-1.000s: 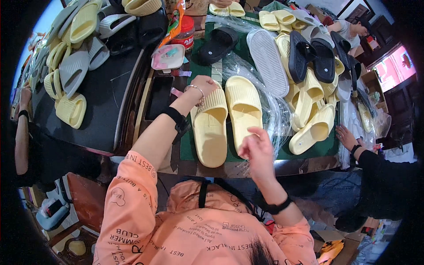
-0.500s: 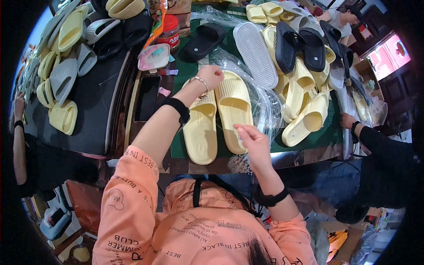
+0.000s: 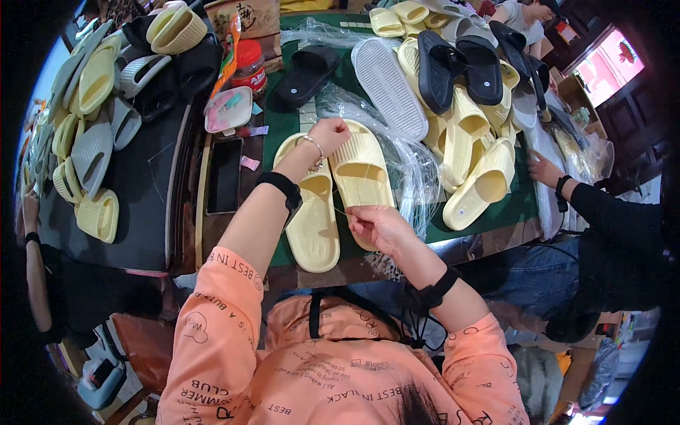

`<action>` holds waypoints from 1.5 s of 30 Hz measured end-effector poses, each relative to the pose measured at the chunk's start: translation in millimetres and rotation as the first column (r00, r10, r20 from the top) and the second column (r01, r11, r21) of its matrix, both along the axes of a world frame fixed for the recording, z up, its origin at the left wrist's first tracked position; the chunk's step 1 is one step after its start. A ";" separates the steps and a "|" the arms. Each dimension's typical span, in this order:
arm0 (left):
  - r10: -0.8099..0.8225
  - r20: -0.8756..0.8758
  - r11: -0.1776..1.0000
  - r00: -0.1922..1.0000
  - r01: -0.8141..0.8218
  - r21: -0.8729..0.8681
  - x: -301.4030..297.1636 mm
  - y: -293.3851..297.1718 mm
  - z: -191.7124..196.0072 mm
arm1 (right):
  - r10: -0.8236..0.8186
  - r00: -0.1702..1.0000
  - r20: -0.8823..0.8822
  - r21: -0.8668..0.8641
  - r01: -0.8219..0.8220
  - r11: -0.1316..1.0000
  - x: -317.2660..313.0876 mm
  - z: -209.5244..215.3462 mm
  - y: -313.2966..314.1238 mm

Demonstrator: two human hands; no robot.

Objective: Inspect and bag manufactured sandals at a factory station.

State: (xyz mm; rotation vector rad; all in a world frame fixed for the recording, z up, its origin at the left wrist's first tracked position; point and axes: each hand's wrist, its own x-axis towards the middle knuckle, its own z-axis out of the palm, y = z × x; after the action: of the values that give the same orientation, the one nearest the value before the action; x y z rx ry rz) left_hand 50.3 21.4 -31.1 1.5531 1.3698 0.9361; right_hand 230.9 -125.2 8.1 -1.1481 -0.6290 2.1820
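Your left hand (image 3: 330,133) closed on the yellow slippers' (image 3: 338,191) toe end, frame centre, right hand (image 3: 375,225) pinching a thin thread (image 3: 354,207) at their heel, green counter (image 3: 280,127) beneath

green-topped table (image 3: 283,127) | dark side table (image 3: 142,184) | bright window (image 3: 602,67)

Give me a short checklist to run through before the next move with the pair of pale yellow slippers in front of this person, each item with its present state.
1. Pair of yellow slippers lies side by side on the green mat: ok.
2. Left hand rests at the toe end of the pair: ok.
3. Right hand is at the heel of the right slipper, fingers pinched: ok; what they pinch: cannot tell.
4. Clear plastic bags lie within reach beside the pair: ok.
5. Space around the pair is free: not ok, the grey slipper and bags crowd it.
6. Co-worker's hand is apart from the pair: ok.
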 end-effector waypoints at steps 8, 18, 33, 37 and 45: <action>-0.001 0.042 1.000 0.999 0.002 -0.018 -0.2 1.2 -5.2 | -0.063 0.995 0.076 -0.052 0.067 0.996 -3.7 4.8 -24.8; 0.007 0.054 1.000 0.999 -0.006 -0.024 1.2 4.3 -7.4 | -0.257 0.913 0.315 0.319 0.154 0.935 -21.3 -6.6 33.5; 0.215 0.664 0.974 0.716 -0.110 -0.197 -12.7 -27.3 21.8 | -0.536 0.382 0.753 0.638 -0.625 0.451 -22.1 54.6 58.9; 0.159 0.742 0.987 0.651 -0.085 -0.137 -17.8 -38.5 17.8 | -0.640 0.609 0.468 0.875 -0.423 0.237 -55.6 29.2 110.1; 0.265 0.714 0.963 0.649 -0.219 -0.159 -13.6 -39.1 3.3 | -0.565 0.726 0.391 0.903 -0.185 0.387 -36.8 8.0 133.8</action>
State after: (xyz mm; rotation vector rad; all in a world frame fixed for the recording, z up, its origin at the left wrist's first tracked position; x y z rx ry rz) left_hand 36.7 -17.7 -27.9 0.7729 0.9922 1.4698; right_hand 194.2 8.6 16.2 -1.1800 -1.6350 0.7469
